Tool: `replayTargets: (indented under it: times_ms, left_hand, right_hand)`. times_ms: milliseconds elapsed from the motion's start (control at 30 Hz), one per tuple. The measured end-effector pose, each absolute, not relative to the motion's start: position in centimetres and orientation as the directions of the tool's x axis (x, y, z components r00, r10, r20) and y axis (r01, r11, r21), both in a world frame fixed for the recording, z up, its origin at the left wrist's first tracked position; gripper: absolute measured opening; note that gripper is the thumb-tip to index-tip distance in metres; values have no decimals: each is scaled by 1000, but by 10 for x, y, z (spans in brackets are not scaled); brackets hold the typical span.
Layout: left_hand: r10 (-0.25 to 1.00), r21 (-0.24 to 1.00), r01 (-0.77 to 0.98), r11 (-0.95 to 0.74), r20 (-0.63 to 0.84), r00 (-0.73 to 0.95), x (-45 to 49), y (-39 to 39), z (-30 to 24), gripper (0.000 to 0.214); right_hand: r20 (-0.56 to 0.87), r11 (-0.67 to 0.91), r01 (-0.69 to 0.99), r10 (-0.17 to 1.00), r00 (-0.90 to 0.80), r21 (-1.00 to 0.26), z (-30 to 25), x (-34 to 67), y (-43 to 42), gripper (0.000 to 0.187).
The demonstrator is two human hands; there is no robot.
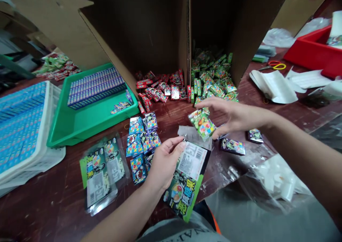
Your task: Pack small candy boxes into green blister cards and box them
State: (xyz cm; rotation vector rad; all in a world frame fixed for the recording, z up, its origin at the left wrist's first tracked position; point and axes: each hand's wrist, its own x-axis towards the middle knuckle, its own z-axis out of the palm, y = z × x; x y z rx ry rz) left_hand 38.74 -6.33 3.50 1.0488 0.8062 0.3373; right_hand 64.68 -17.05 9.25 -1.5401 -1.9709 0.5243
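Note:
My left hand (167, 161) pinches the top edge of a printed plastic pouch (187, 185), green and black with a white barcode label, hanging over the table's front edge. Just above the pouch, my right hand (232, 119) grips a small green candy box (202, 124) between thumb and fingers. Beside my left hand lie several small blue and purple boxes (135, 144) in a cluster. Two dark boxes (233, 146) rest on the table below my right wrist. More printed pouches (103, 170) lie flat at the left.
Open cartons hold red boxes (160, 88) and green boxes (213, 78) spilling out. On the left stand a green tray (77, 129) with purple boxes and a white basket (50, 110) of blue boxes. Scissors (278, 66), papers (275, 87) and a red bin (310, 56) are at right.

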Motion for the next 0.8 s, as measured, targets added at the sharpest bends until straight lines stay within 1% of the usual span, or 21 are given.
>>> replayTargets:
  times_ms: [33,100,233,300,367,433,467,500,533,600,667,700,767,800]
  left_hand:
    - [607,869,119,481,-428,669,386,-64,34,33]
    - [617,874,124,470,-426,661,382,-67,30,32]
    - [608,890,173,422,-419,674,368,-80,19,27]
    - [575,896,211,390,-417,704,362,-83,15,25]
    - [533,915,241,322,-386,753,354,-80,12,23]
    - [505,949,228,219,-310,806,344,-70,11,24]
    - [508,963,212,164,-267,819,338,-65,11,27]
    - [520,973,199,117,-231,822,332,-59,10,31]
    - [535,978,192,83,-206,819,326,-53,9,35]
    - [548,979,197,48,-190,815,315,-46,8,41]
    - [520,978,210,-14,-172,837,305,-41,6,40]
    - [503,974,216,-67,-154,851,302,-40,5,38]
    - [472,960,230,-158,-131,872,296,-37,4,34]
    - [462,956,236,-174,-133,877,293,-35,4,32]
  right_hand:
    - [191,266,740,964,-187,-618,91,643,-170,86]
    - [127,280,715,957,-260,-641,87,632,-170,80]
    - [-11,250,621,923,-385,-743,81,616,-175,71]
    - [-59,235,592,899,-435,-771,78,611,-178,71]
    - [-73,223,597,900,-430,-770,72,603,-184,77]
    - [-18,192,619,949,-316,-762,62,590,-192,85]
    - [28,161,618,975,-219,-769,55,581,-197,86]
    - [67,121,604,992,-111,-788,48,571,-201,83]
    - [93,83,577,996,-13,-813,40,560,-205,76]
    - [97,22,491,987,128,-871,23,537,-210,54]
    - [69,-17,396,977,201,-918,9,515,-211,34]
    - [56,-31,355,972,230,-934,3,506,-211,27]
    - [27,-55,289,961,275,-956,-6,490,-211,21]
    - [15,-63,258,957,289,-964,-10,483,-211,23]
